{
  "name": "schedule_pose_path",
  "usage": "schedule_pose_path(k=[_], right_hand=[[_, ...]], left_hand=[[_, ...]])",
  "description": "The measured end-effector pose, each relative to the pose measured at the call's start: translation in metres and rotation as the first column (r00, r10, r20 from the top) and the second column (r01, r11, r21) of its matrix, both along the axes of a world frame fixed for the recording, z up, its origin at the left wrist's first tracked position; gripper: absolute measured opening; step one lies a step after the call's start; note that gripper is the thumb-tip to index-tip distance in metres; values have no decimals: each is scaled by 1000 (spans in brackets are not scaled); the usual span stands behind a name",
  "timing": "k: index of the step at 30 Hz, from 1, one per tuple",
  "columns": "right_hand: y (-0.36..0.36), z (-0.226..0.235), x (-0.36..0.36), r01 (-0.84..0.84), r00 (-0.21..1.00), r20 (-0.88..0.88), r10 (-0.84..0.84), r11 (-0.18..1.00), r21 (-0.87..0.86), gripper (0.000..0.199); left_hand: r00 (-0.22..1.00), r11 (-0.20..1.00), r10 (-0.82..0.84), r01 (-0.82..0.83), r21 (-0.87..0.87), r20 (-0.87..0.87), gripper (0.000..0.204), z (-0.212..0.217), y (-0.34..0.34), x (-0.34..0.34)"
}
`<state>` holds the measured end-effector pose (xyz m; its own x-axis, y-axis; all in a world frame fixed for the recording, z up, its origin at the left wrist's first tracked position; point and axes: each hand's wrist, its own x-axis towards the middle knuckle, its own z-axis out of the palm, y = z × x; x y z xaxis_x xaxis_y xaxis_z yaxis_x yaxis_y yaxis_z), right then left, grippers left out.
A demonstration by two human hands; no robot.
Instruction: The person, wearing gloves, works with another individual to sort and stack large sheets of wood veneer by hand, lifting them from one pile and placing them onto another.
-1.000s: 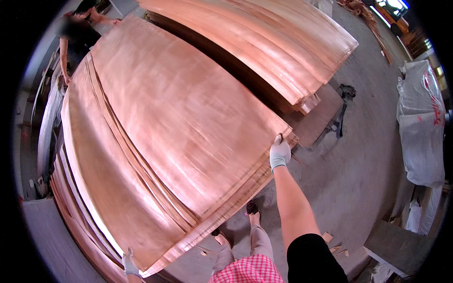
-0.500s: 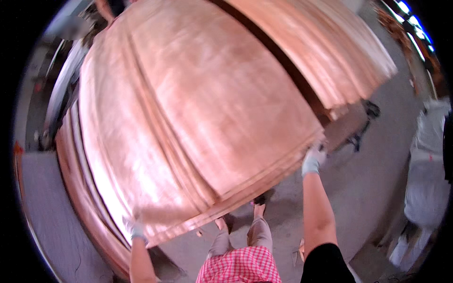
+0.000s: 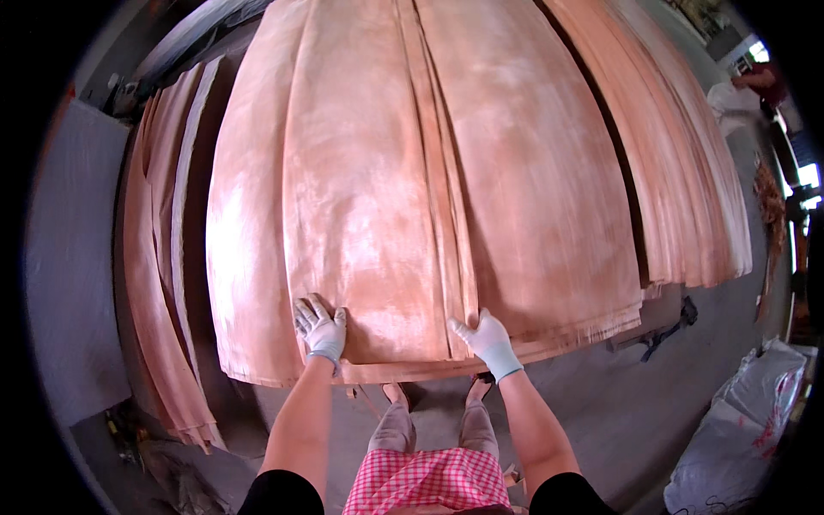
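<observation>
On the broad pinkish-tan wood-veneer stack (image 3: 558, 189), midway across, a long coppery veneer sheet (image 3: 360, 215) looks light, floppy, splittable: best held edgewise. My left hand (image 3: 321, 331) rests splayed; whether my right hand (image 3: 489, 338) grips, I can't tell.

glare whitens the sheets (image 3: 360, 197) at left; edges bow, corners black.

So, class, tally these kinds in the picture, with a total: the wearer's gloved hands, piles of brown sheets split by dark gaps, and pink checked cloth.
Gloved hands: 2 (left hand, right hand)
Brown piles: 3 (left pile, middle pile, right pile)
Pink checked cloth: 1
Total: 6
</observation>
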<state>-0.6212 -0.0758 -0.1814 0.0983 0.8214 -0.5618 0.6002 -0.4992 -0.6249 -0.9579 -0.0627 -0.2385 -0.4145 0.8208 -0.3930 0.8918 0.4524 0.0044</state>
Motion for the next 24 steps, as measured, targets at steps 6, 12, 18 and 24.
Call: schedule_pose_path(k=[6,12,18,24], right_hand=[[-5,42,-58,-110,993,-33,116,983,149,42],[24,129,-232,-387,874,-83,478,790,476,44],[16,162,-375,-625,709,9,705,623,471,39],[-10,146,-490,-647,504,-354,788,616,450,45]], left_hand=[[955,942,-45,-57,331,292,80,38,-15,-10],[199,268,166,-952,149,966,55,29,-96,-90],[49,165,123,-986,28,991,46,2,-149,-147],[-697,260,-356,-714,-650,623,48,-38,-232,-112]])
